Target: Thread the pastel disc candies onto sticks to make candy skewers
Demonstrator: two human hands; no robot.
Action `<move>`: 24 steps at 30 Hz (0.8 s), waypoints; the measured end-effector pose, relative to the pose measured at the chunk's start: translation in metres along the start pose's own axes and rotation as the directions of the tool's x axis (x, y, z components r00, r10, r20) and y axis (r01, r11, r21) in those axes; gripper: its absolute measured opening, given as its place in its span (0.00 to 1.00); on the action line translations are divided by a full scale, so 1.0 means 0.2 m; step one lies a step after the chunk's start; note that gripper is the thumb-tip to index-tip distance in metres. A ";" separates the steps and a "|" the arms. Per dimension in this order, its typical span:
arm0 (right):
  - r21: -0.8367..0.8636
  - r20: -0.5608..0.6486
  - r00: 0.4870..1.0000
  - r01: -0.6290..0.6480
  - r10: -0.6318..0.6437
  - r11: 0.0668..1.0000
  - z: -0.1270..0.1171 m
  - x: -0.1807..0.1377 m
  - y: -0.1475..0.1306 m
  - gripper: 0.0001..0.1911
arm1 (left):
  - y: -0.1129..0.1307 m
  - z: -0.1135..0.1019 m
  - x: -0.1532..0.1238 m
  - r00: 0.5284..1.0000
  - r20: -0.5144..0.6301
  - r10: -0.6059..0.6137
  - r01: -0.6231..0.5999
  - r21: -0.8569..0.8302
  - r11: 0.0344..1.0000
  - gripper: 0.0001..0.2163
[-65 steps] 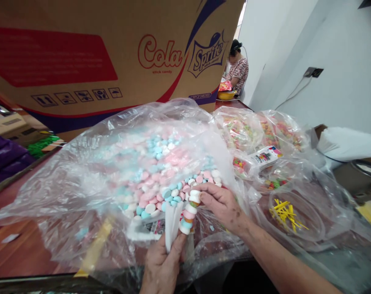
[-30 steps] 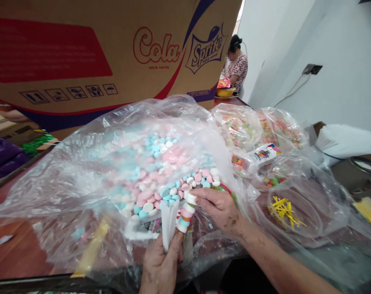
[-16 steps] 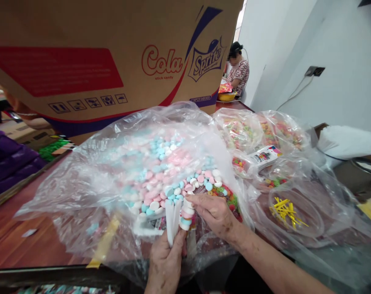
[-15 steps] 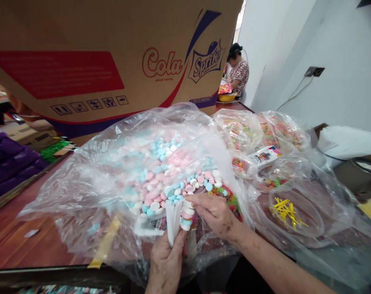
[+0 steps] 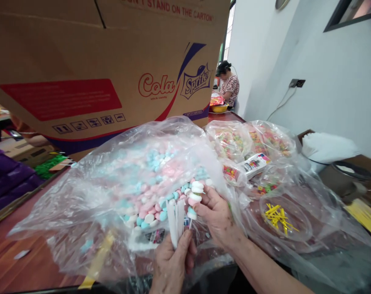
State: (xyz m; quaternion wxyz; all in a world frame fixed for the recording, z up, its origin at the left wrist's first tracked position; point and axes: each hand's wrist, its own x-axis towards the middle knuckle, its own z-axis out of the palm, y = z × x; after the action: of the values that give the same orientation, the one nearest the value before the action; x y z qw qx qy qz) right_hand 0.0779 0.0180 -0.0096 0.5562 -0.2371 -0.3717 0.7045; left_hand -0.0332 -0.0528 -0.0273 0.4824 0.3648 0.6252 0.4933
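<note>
My left hand [image 5: 173, 259] is closed around a bundle of thin white sticks [image 5: 175, 220] that point upward. In my right hand [image 5: 217, 216], fingers and thumb grip a candy skewer [image 5: 194, 199], a stack of white, pink and blue pieces with one green-brown piece among them. A short pale stick end shows below the stack, just above my left thumb. Behind both hands lies a large clear plastic bag [image 5: 90, 179] full of loose pastel candies [image 5: 148, 210]. Part of a printed packet [image 5: 153, 237] shows through the plastic near my left hand.
A big cardboard carton [image 5: 81, 53] stands behind the bag. To the right are bags of colourful candy rings [image 5: 230, 141], a printed white packet [image 5: 255, 164] and a round clear tray [image 5: 305, 234] holding yellow strips [image 5: 277, 218]. A person [image 5: 229, 87] sits farther back.
My right hand has lifted the candy skewer up and to the right, away from my left hand. The left still holds the white sticks. The view has tilted up slightly.
</note>
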 end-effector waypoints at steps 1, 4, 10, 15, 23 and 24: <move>0.016 -0.003 1.000 0.006 -0.006 1.000 -0.01 0.00 0.00 0.25 | -0.02 0.01 0.00 1.000 -0.023 0.003 -0.003 -0.006 1.000 0.24; 0.014 0.035 0.999 0.021 -0.021 1.000 -0.02 0.01 0.02 0.23 | -0.05 0.03 0.00 0.993 -0.113 0.014 -0.025 -0.101 0.995 0.21; -0.001 0.038 0.999 0.007 -0.007 1.000 -0.02 -0.02 0.05 0.21 | -0.07 0.09 0.00 0.988 -0.155 -0.005 -0.045 -0.315 0.948 0.21; -0.027 0.131 0.991 0.037 -0.033 0.999 -0.04 -0.05 -0.02 0.26 | -0.07 0.06 0.02 0.991 -0.136 -0.016 -0.033 -0.349 0.936 0.21; -0.528 0.061 0.979 0.199 -0.197 0.825 -0.13 -0.01 -0.19 0.19 | -0.06 0.01 0.01 0.996 -0.087 0.023 -0.048 -0.300 0.953 0.18; -0.588 0.087 0.973 0.222 -0.212 0.778 -0.12 -0.01 -0.20 0.17 | -0.06 0.00 0.01 0.996 -0.086 0.003 -0.030 -0.316 0.948 0.17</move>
State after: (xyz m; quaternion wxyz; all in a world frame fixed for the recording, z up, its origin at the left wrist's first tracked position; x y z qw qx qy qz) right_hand 0.1212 0.0271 0.0068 0.5284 -0.3491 -0.6026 0.4856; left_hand -0.0333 -0.0535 -0.0389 0.5037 0.2666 0.5546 0.6064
